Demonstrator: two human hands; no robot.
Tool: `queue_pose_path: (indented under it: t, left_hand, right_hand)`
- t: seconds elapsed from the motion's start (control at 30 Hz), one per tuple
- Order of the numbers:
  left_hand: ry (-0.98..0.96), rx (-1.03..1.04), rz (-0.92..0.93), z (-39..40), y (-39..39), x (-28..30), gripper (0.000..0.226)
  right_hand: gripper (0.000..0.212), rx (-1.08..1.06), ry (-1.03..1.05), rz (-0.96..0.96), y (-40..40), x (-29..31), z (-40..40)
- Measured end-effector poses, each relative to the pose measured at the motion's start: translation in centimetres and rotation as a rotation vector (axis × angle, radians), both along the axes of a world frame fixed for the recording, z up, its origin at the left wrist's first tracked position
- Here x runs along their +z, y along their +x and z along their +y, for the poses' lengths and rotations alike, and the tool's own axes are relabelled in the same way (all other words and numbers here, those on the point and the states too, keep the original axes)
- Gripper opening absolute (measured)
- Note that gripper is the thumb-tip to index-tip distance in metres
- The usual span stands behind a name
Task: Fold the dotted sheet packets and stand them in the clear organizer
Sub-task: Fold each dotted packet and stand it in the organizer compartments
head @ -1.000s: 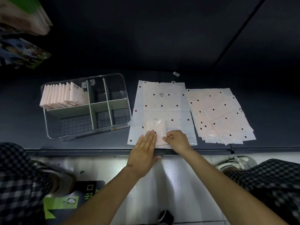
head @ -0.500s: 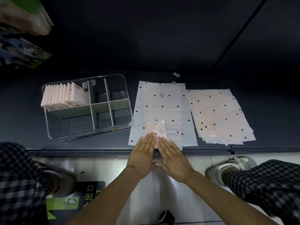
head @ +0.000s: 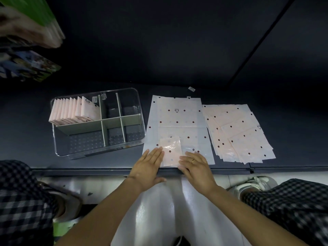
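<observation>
Far to the left of both hands, the clear organizer (head: 97, 121) is holding a row of folded packets (head: 74, 111) standing in its back-left compartment. The left hand (head: 148, 168) is lying flat, fingers straight, beside the folded dotted packet (head: 171, 150) sitting between the hands. The right hand (head: 195, 166) is pressing flat, released, on the large dotted sheet (head: 179, 121). Further right, a fanned stack of sheets (head: 237, 134) is lying.

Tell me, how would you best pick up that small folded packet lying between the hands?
Probably by its far edge. The folded packet lies flat on the big dotted sheet, and the left hand and right hand flank its sides with flat fingers. Slip fingertips under that free far edge, which looks slightly puffed, then pinch thumb on top.
</observation>
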State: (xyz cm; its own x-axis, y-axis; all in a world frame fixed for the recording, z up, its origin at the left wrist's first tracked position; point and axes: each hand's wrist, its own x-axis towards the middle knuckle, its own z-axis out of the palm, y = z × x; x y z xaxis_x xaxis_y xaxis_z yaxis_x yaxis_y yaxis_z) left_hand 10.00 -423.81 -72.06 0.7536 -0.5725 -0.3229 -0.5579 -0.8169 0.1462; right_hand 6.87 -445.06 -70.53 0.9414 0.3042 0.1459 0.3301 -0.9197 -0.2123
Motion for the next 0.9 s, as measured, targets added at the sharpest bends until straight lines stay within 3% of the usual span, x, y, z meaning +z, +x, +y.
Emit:
queue_pose_path:
  t: [0.17,0.37,0.5,0.63,0.7,0.8,0.9]
  left_hand:
    - [-0.052,0.022,0.026,0.1,0.3,0.0,0.094]
    - [-0.118,0.058,0.056,0.1,0.3,-0.1,0.091]
    - [-0.236,0.145,0.060,-0.4,0.3,0.1,0.083]
    - [-0.515,0.271,0.079,-1.2,1.7,1.9,0.052]
    - [-0.706,0.401,0.182,-1.6,2.8,3.7,0.046]
    - [-0.913,0.525,0.378,-0.9,4.6,6.5,0.031]
    - [-0.945,0.566,0.560,1.5,6.3,8.6,0.013]
  right_hand:
    - [0.018,0.080,-0.025,0.020,1.7,0.6,1.1]
    - [0.023,0.307,-0.376,-0.037,2.8,1.1,1.3]
    - [0.032,0.336,-0.414,-0.080,3.4,2.4,1.5]
    - [0.024,0.300,-0.191,-0.108,4.8,5.7,1.9]
    - [0.013,0.244,-0.047,-0.068,5.5,7.7,2.0]
    - [0.008,0.120,0.193,0.143,7.1,11.1,2.4]
    - [0.008,0.086,0.362,0.268,9.2,14.0,3.7]
